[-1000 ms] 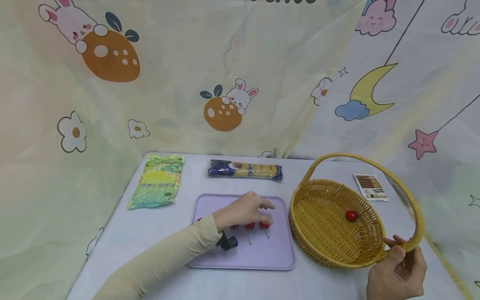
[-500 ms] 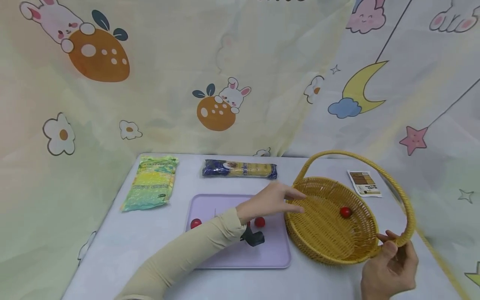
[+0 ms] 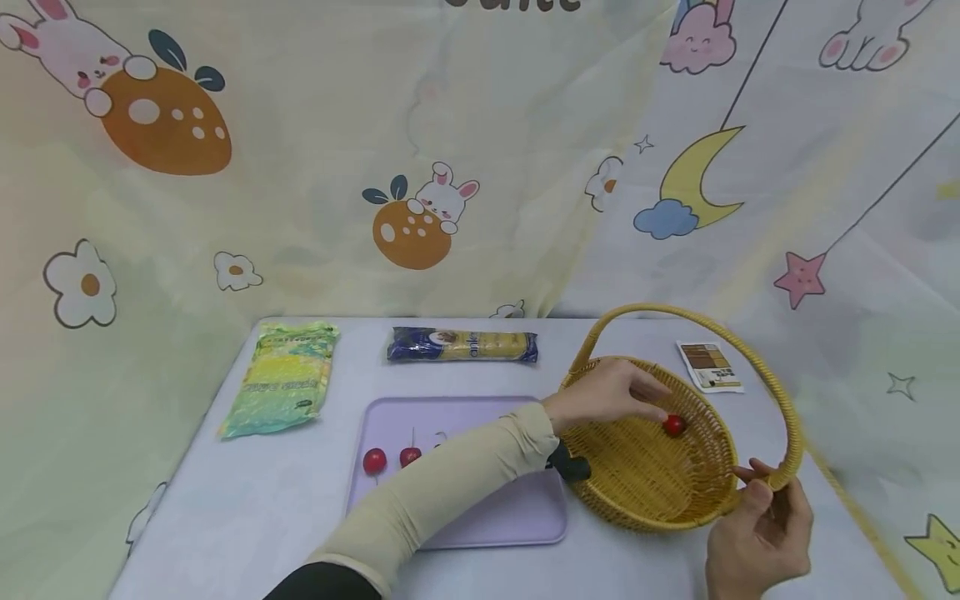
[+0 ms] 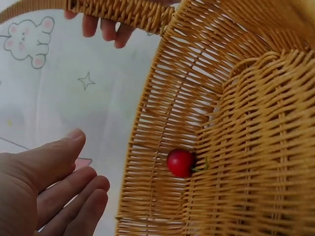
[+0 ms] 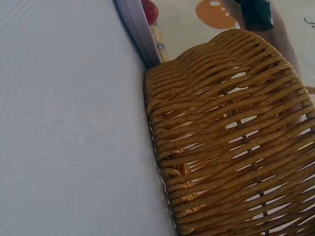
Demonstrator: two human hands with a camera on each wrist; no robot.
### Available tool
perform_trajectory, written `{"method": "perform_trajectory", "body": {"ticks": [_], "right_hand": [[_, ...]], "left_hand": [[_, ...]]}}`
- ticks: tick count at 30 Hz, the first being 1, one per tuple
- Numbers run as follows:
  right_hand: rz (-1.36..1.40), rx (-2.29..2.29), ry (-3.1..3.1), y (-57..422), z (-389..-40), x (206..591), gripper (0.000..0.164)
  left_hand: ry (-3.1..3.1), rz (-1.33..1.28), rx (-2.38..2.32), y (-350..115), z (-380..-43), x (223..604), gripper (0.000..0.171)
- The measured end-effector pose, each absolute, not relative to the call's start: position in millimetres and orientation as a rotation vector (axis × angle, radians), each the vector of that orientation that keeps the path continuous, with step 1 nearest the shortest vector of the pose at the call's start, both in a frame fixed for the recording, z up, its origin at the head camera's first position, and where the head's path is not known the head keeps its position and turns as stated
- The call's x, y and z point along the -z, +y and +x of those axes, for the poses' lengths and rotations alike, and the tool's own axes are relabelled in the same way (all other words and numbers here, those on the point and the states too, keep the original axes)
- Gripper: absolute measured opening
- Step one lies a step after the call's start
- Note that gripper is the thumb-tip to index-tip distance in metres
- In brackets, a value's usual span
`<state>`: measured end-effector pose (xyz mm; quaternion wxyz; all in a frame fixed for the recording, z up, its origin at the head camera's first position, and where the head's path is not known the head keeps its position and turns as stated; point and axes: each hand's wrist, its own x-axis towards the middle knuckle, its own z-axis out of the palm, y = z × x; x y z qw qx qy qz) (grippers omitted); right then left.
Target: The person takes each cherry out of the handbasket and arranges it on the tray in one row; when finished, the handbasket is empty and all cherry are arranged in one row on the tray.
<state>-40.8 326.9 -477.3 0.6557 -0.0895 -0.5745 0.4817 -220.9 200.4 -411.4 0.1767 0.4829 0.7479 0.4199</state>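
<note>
My left hand [image 3: 611,392] reaches over the round wicker basket [image 3: 637,492], its fingertips close to a red cherry [image 3: 674,426] inside. In the left wrist view the fingers [image 4: 74,201] are loosely bent with nothing between them, and the cherry [image 4: 180,163] lies against the woven side, apart from them. My right hand [image 3: 761,533] grips the basket where the arched handle meets the rim. Only the basket's outer wall [image 5: 221,128] shows in the right wrist view, not the hand. On the purple tray [image 3: 517,521] lie cherries [image 3: 374,461], partly hidden by the left sleeve.
Along the back of the table are a green-yellow bag [image 3: 281,379], a blue-and-yellow noodle packet [image 3: 462,345] and a small brown-and-white packet [image 3: 708,367]. The tray stands just left of the basket. A patterned cloth [image 3: 300,167] hangs behind the table.
My left hand has moved right, from above the tray's cherries to inside the basket. The right hand keeps its grip. The whole view has shifted slightly.
</note>
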Motion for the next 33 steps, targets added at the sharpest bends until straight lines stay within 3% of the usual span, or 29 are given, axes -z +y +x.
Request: {"method": "perform_trajectory", "body": {"ticks": [14,24,33], "right_hand": [[-0.265,-1.056,-1.346,325,-41,474,0.030],[-0.302,-1.059,-1.339,309,-38,461,0.034],[-0.439,-0.965,-1.455,320,-37,473,0.031]], "left_hand": [[2.119,1.260,-1.172,247,-229,435,0.038],[2.252,1.352,-1.006,270,-233,452,0.034],[2.323,1.452,-0.792,278,-236,461,0.034]]}}
